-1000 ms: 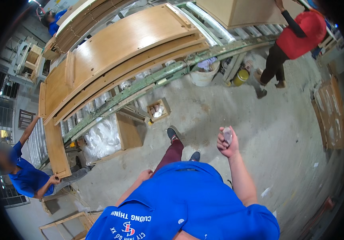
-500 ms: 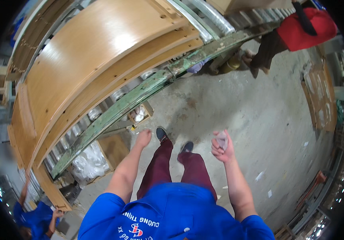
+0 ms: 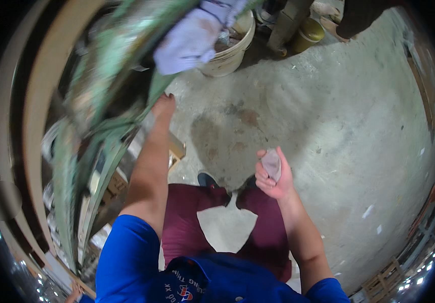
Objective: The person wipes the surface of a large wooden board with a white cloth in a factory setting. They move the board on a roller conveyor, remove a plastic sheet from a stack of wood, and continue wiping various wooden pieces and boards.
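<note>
My right hand [image 3: 274, 174] is closed around a small greyish-pink piece [image 3: 272, 164], folded or crumpled, perhaps cloth or abrasive paper. It is held in front of my right thigh, above the concrete floor. Reaching forward on the left, my left hand [image 3: 163, 106] is beside the green metal frame [image 3: 121, 121]. Its fingers are partly hidden and blurred, so I cannot make out whether they touch the frame. A pale lavender cloth [image 3: 189, 43] hangs from the frame's upper part, beyond my left hand. Next to that cloth stands a white bucket [image 3: 230, 58] with dark contents.
A yellowish container [image 3: 308, 35] stands on the floor farther right, near another person's leg [image 3: 361, 17]. Curved wooden panels [image 3: 45, 101] lie along the left. Under the frame are a cardboard box [image 3: 114, 189] and a wooden box edge [image 3: 177, 147]. A wooden pallet [image 3: 384, 280] is at lower right.
I have moved closer to the green frame and bent down. My left hand has reached forward beside it. The lavender cloth and bucket now appear much larger. My right hand still holds the greyish-pink piece.
</note>
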Available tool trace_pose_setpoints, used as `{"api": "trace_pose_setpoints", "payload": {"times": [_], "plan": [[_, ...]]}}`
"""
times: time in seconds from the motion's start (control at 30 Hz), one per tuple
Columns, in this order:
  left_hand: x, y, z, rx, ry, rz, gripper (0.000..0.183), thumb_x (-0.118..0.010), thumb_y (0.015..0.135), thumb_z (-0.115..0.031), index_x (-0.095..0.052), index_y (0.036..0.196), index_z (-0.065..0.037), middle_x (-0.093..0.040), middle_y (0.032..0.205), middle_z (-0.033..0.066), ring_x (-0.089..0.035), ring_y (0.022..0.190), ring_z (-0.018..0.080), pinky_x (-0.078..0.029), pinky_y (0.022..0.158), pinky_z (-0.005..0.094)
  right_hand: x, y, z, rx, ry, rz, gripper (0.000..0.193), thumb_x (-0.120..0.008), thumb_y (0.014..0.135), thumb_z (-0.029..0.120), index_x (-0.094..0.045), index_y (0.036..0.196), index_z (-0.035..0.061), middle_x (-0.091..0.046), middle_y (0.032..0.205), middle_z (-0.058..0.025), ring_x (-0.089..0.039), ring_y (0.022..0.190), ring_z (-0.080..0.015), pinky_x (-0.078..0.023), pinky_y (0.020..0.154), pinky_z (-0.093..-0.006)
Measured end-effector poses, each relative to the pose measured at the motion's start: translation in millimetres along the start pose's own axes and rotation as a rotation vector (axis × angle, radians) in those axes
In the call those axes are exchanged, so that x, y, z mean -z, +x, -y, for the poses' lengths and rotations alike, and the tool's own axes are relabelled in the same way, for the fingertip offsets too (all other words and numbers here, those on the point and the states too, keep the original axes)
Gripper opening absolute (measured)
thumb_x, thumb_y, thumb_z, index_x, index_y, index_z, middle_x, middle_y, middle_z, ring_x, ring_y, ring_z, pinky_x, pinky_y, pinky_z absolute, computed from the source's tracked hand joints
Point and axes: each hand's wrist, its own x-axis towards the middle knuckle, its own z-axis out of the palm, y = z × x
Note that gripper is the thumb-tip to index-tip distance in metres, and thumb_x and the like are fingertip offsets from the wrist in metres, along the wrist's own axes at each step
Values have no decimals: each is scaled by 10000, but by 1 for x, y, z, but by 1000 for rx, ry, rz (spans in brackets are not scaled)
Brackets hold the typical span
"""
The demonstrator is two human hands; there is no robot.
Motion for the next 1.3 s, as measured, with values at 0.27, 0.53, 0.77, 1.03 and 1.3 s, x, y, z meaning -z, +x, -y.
{"api": "trace_pose_setpoints", "payload": {"times": [0.27, 0.53, 0.77, 1.03, 1.3], "plan": [[-11, 171, 17, -273, 310, -625, 596, -563, 790, -275, -373, 1343, -160, -398, 1378, 146, -444, 1217, 323, -286, 1011, 535, 97, 14, 41, 193, -193, -93, 558, -252, 946, 529, -550, 1082, 77, -461, 564, -65, -321, 343, -101, -277, 355, -247], [-23, 195, 30, -89, 473, -292, 312, -570, 832, -314, -584, 1105, -164, -507, 1165, 43, -563, 1014, 214, -431, 794, 427, 119, 12, 76, 509, -143, -9, 584, -214, 953, 528, -558, 1059, 69, -435, 535, -71, -308, 315, -118, -261, 326, -249], [-86, 98, 40, -464, 302, -105, 210, -488, 830, -130, -623, 981, -74, -606, 990, 64, -551, 1028, 262, -494, 801, 404, 104, 59, 80, 390, -299, -10, 523, -285, 950, 495, -587, 1001, 71, -414, 526, -44, -304, 322, -104, -249, 302, -229], [-69, -48, 69, -697, 28, 120, 208, -501, 750, -69, -553, 946, -21, -574, 1000, 164, -582, 920, 332, -484, 810, 415, 106, 100, 91, 368, -371, -24, 491, -347, 936, 496, -560, 1037, 66, -394, 538, -25, -295, 341, -100, -255, 326, -227], [-65, -126, 55, -823, -498, 763, 313, -555, 858, -323, -562, 956, -26, -558, 898, 137, -560, 886, 288, -448, 781, 398, 109, 111, 91, 336, -378, 10, 483, -347, 938, 480, -564, 1050, 62, -402, 562, -22, -308, 363, -101, -278, 358, -242]]}}
